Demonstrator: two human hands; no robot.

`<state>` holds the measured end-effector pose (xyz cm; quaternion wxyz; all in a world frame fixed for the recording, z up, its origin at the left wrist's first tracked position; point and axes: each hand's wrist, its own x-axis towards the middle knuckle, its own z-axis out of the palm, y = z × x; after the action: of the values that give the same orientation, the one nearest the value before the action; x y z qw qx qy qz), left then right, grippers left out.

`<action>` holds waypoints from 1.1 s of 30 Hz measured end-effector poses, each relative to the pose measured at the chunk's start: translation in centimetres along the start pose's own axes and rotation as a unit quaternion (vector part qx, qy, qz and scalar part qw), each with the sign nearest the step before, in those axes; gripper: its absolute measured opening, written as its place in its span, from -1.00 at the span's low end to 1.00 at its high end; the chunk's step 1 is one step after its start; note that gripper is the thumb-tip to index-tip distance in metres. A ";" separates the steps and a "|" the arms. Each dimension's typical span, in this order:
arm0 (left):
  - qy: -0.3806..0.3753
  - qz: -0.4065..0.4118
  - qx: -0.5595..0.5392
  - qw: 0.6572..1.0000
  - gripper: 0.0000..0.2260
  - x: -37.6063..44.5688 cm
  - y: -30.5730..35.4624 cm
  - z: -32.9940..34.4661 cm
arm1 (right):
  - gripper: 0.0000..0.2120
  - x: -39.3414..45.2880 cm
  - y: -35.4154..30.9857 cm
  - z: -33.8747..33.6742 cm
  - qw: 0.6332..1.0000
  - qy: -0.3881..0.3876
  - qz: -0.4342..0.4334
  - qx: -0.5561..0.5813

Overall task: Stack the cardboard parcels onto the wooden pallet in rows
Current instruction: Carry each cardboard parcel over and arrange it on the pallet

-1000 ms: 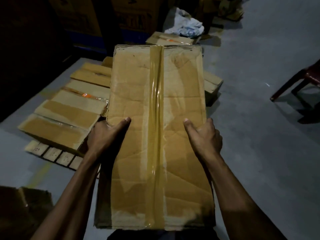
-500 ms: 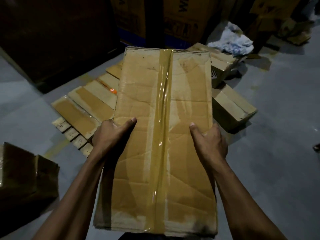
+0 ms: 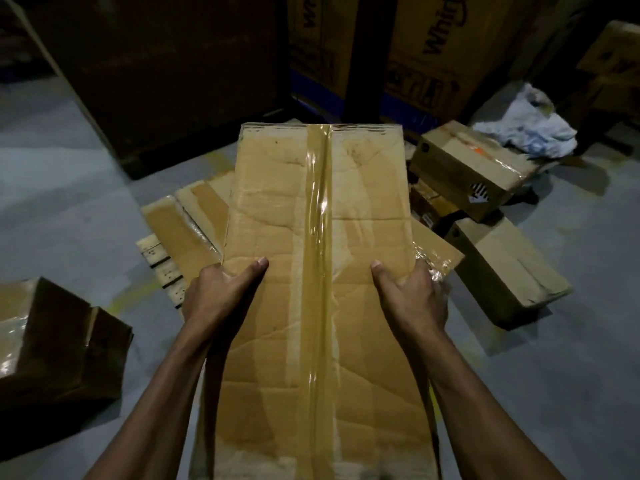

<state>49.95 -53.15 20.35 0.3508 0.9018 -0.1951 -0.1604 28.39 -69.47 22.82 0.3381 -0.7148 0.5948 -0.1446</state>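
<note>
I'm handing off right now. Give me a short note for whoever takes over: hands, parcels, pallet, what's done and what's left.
Left hand and right hand: each has a grip on a long side of the taped parcel, carried flat above the wooden pallet.
Done: flat parcels on the pallet, side by side.
Left: set this one down in line, then the loose parcels on the floor at right and the dark one at left.

1. We identify the place as a warehouse or storage area.
2. We see a bare grey concrete floor (image 3: pixel 69 174).
3. Tall printed shipping cartons (image 3: pixel 433 50) stand along the far side.
4. Taped cardboard parcels (image 3: pixel 502 271) lie on the floor, others on a wooden pallet (image 3: pixel 156 251).
5. A large dark crate (image 3: pixel 166 71) stands at far left.
</note>
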 end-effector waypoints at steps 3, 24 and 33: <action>0.017 -0.018 0.001 1.000 -0.40 0.8 -0.3 -0.1 | -0.30 1.8 -1.3 1.2 1.000 -0.014 -0.024 -0.012; 0.186 -0.236 -0.044 0.953 -0.51 -2.0 -0.1 3.3 | -0.27 13.6 -5.5 5.9 0.947 -0.240 -0.195 -0.088; 0.185 -0.313 -0.045 0.930 -0.27 -6.0 -5.3 4.0 | -0.26 10.8 -4.4 9.3 0.922 -0.299 -0.216 -0.120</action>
<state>44.22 -49.10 14.77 0.3527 0.9140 0.1732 -0.1015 40.04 -76.57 16.81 0.3721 -0.8714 0.3099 0.0786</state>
